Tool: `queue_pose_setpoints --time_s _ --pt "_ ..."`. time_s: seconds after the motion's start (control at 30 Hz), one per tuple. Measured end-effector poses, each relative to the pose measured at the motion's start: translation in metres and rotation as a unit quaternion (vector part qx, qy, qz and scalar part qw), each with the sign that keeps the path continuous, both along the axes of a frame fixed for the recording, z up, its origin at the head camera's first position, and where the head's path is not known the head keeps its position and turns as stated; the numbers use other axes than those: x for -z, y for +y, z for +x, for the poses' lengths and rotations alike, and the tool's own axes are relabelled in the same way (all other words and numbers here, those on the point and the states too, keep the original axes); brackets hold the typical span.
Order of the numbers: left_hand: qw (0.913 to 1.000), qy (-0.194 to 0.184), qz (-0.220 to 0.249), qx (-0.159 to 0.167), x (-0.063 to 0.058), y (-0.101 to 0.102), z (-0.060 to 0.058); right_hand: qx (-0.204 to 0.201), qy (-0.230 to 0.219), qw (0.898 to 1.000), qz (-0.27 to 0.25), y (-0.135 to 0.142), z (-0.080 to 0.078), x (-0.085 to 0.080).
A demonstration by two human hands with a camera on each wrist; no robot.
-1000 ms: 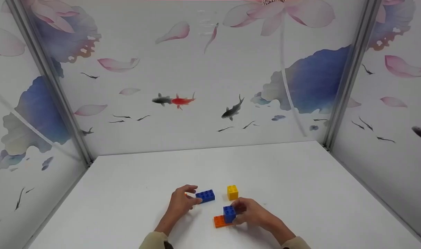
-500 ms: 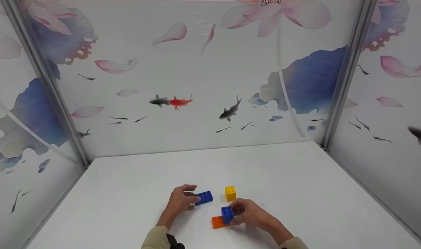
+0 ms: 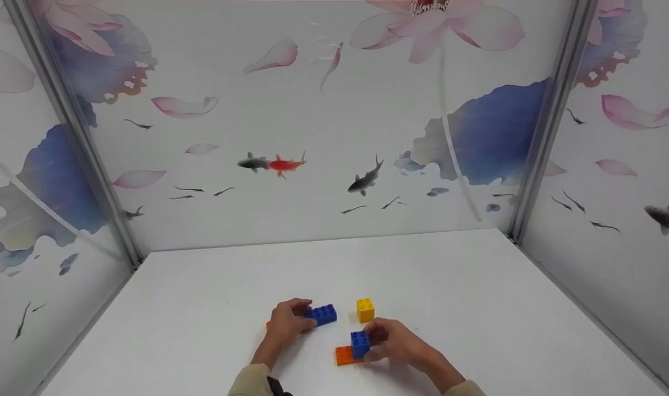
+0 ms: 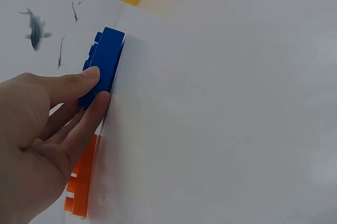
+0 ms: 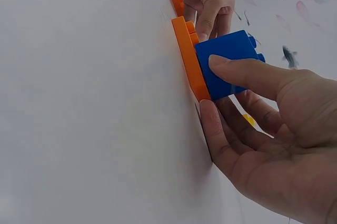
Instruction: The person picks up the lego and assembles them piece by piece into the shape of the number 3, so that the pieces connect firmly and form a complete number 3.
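My left hand (image 3: 289, 320) pinches the near-left end of a long blue building brick (image 3: 323, 314) between thumb and fingers. In the left wrist view, the brick (image 4: 109, 56) lies on the table with its studs facing away. My right hand (image 3: 395, 340) holds a square blue brick (image 3: 360, 345) on the right part of a flat orange brick (image 3: 344, 356). The right wrist view shows the thumb on the square brick's side (image 5: 226, 50), with a fingertip at the end of the flat orange brick (image 5: 188, 58). That square brick looks slightly tilted over the orange studs.
A yellow square brick (image 3: 365, 311) stands behind the right hand. Another orange brick (image 4: 81, 182) lies beside the left hand, mostly hidden by it in the head view. White panels printed with fish and petals (image 3: 279, 165) enclose the white table (image 3: 450, 286) at the back and sides.
My left fingers have come round the end of the long blue brick and now cover more of it. An orange brick's edge shows left of that hand. The right hand keeps its hold.
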State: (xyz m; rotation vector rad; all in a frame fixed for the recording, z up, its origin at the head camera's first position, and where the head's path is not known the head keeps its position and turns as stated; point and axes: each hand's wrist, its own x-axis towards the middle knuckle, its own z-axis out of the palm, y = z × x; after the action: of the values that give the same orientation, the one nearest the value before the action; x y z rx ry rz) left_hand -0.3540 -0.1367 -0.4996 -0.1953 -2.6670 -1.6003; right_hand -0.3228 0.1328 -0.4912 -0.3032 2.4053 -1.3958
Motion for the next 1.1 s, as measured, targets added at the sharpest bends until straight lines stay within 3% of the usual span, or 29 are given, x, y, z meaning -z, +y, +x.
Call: queue_pose_setpoints --time_s 0.33,0.63,1.1 --pt "0.9983 0.017 0.056 0.007 -0.002 0.004 0.007 0.009 -0.005 1.000 -0.002 -0.002 0.003 0.005" --pt "0.9902 0.004 0.130 0.050 -0.021 0.017 0.019 0.000 0.014 1.000 -0.001 -0.001 0.001 0.001" --pt "0.9849 -0.015 0.132 0.111 -0.019 0.022 0.032 -0.022 0.025 0.999 -0.015 0.000 0.003 0.002"
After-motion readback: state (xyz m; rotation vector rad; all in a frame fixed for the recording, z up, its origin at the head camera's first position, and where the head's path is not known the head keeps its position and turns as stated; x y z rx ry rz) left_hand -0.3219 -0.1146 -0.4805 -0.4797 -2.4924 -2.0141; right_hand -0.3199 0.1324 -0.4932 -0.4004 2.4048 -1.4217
